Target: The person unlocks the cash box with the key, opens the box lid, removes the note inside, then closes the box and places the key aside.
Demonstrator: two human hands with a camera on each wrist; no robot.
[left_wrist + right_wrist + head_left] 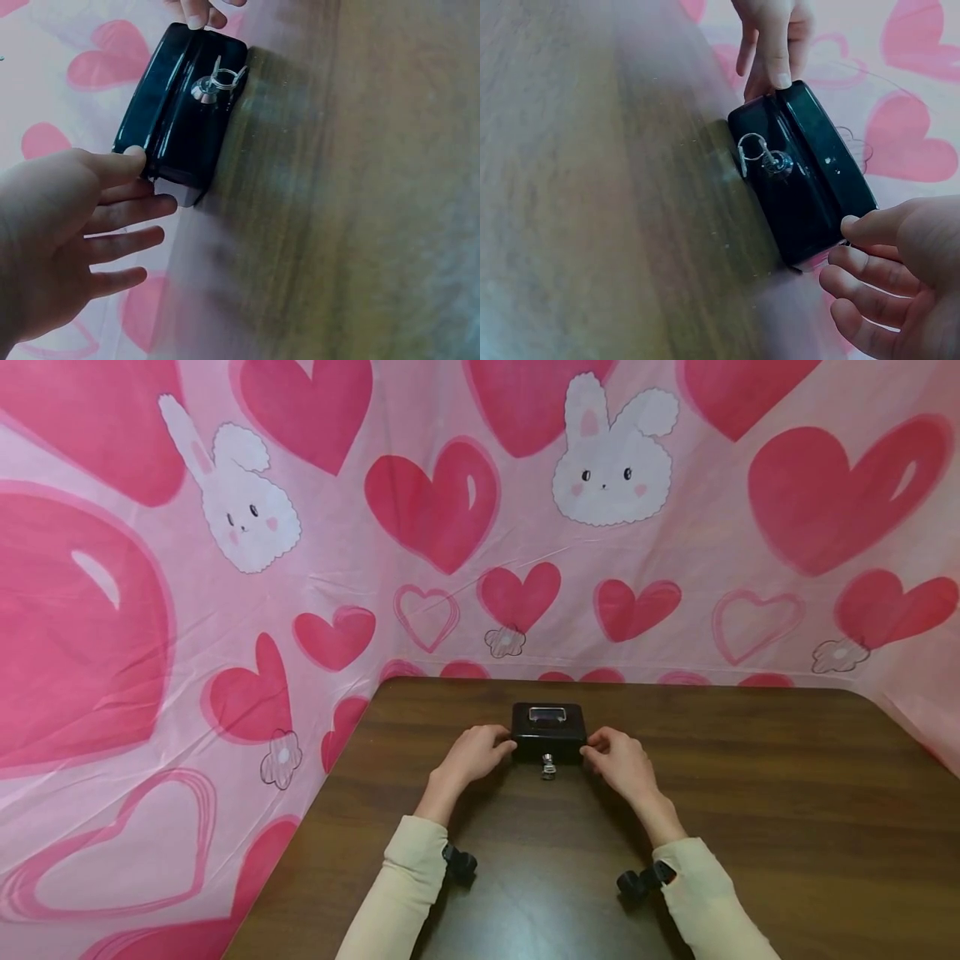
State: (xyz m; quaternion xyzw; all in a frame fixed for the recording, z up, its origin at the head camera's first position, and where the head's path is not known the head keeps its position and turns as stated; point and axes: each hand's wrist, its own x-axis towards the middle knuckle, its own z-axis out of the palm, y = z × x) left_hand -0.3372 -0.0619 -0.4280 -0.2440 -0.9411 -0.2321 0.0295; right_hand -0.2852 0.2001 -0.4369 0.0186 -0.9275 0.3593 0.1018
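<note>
A small black cash box [548, 739] sits towards the far side of the table, a metal handle [547, 715] on its lid. Keys on a ring [225, 77] hang from the lock [204, 90] in its front. My left hand [475, 752] grips the lid's left end, thumb at the front corner and index finger against the side; the other fingers are spread. At the right end, my right hand [621, 762] pinches the lid's corner in the same way, its remaining fingers loosely bent, as the right wrist view shows. The index fingertips are partly hidden.
The brown wooden table [787, 810] reaches back to a pink cloth [540, 535] printed with hearts and rabbits, which also hangs along the left side. Dark wrist cameras [460, 864] are strapped on over both pale sleeves [405, 881].
</note>
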